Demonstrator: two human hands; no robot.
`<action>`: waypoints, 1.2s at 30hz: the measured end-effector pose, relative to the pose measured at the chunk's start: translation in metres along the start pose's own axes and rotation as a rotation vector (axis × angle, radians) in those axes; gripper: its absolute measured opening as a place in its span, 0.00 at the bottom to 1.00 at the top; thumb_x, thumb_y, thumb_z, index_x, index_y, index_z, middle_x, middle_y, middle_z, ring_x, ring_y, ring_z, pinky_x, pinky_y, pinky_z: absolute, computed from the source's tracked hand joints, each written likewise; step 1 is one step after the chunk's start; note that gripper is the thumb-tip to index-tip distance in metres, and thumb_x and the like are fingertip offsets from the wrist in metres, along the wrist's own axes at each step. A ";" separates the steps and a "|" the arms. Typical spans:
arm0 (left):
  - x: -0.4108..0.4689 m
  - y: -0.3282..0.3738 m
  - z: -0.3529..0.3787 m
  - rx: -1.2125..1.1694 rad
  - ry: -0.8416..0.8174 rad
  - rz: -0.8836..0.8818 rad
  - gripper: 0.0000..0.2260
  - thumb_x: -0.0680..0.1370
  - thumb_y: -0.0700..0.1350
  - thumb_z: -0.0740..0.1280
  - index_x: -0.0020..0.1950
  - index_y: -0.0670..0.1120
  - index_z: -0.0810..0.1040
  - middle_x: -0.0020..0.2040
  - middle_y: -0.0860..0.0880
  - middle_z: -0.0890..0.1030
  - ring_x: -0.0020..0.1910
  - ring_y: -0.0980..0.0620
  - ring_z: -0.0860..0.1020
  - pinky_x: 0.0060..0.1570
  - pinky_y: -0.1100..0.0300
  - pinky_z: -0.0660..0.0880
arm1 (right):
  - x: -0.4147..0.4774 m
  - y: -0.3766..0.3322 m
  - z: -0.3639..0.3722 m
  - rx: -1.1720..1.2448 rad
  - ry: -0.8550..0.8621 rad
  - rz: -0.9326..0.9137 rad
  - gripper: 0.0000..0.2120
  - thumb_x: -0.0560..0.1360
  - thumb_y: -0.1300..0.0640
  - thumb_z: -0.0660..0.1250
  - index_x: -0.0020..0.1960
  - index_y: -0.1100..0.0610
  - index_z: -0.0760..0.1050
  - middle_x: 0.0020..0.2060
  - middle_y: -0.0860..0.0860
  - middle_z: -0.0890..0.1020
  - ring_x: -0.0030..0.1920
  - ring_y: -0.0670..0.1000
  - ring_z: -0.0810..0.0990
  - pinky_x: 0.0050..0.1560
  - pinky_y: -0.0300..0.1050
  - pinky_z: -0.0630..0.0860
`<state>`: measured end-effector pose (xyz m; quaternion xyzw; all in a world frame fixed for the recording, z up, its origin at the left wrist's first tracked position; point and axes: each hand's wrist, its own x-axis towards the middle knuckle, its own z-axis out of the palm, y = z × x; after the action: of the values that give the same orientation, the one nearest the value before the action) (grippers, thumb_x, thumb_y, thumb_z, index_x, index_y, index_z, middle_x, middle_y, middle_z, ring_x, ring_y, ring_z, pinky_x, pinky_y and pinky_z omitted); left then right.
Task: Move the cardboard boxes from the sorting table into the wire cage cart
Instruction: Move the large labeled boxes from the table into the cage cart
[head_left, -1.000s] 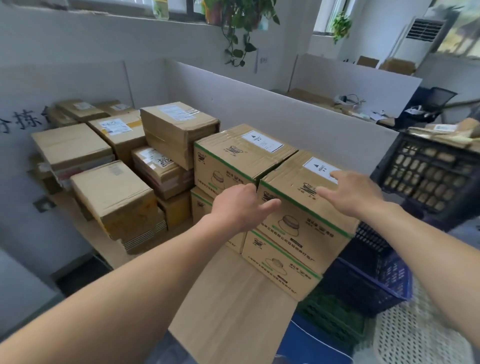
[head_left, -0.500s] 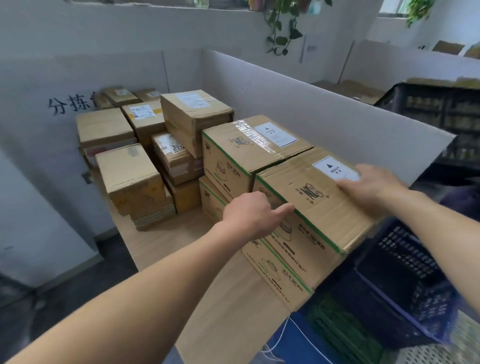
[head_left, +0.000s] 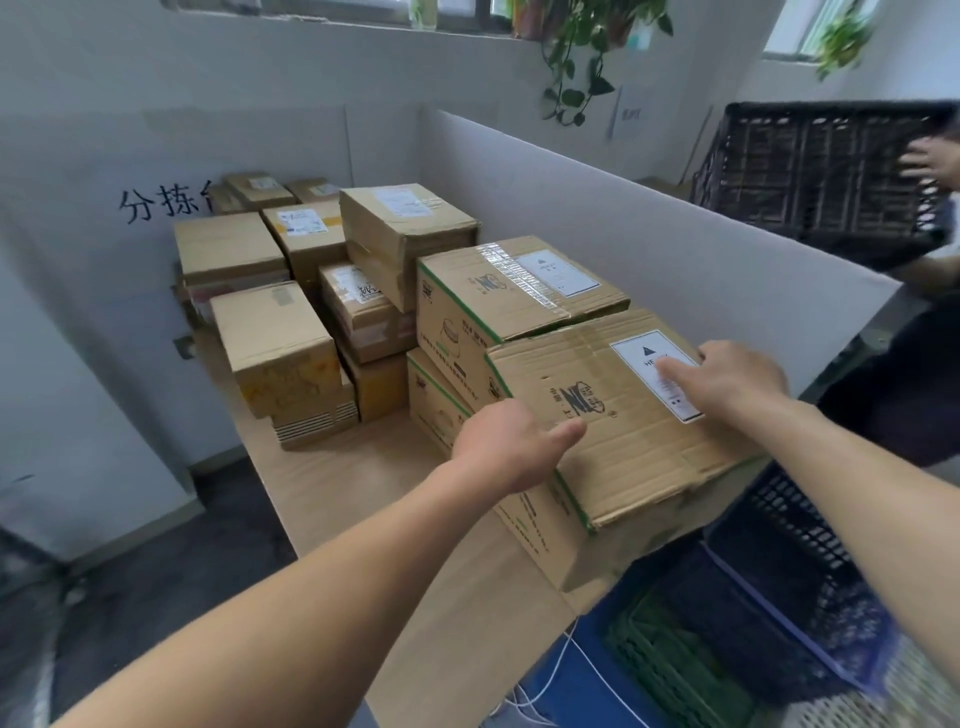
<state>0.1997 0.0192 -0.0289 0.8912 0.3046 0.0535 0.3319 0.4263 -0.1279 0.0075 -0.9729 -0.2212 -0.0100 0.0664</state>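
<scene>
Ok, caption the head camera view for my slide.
Left hand grips, right hand rests on the top front cardboard box at the sorting table.

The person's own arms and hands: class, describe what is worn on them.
Nothing is worn. The left arm and right arm are bare, with no sleeve in view. The left hand and right hand carry no glove, and no watch or wristband shows. No ring shows on the visible fingers.
</scene>
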 end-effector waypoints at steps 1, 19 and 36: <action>-0.005 -0.003 -0.001 -0.018 0.012 0.018 0.26 0.76 0.70 0.61 0.59 0.51 0.82 0.51 0.52 0.84 0.44 0.51 0.80 0.43 0.53 0.80 | -0.006 -0.004 0.000 0.001 0.001 0.001 0.28 0.74 0.29 0.59 0.49 0.54 0.77 0.44 0.52 0.82 0.46 0.58 0.79 0.42 0.49 0.71; -0.118 -0.136 -0.089 -0.157 0.072 -0.001 0.25 0.77 0.65 0.65 0.67 0.51 0.78 0.62 0.54 0.82 0.58 0.50 0.80 0.58 0.52 0.78 | -0.163 -0.131 -0.002 0.044 0.032 -0.102 0.24 0.76 0.31 0.62 0.47 0.53 0.76 0.42 0.50 0.81 0.44 0.55 0.78 0.39 0.48 0.69; -0.137 -0.255 -0.078 -0.259 0.036 -0.402 0.26 0.71 0.56 0.72 0.66 0.49 0.73 0.60 0.49 0.81 0.56 0.46 0.80 0.56 0.49 0.80 | -0.177 -0.220 0.123 0.213 -0.247 -0.169 0.15 0.74 0.39 0.67 0.45 0.52 0.76 0.42 0.48 0.82 0.45 0.54 0.79 0.40 0.48 0.71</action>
<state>-0.0639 0.1350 -0.1124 0.7616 0.4722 0.0410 0.4418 0.1705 0.0093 -0.0952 -0.9322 -0.3082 0.1277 0.1403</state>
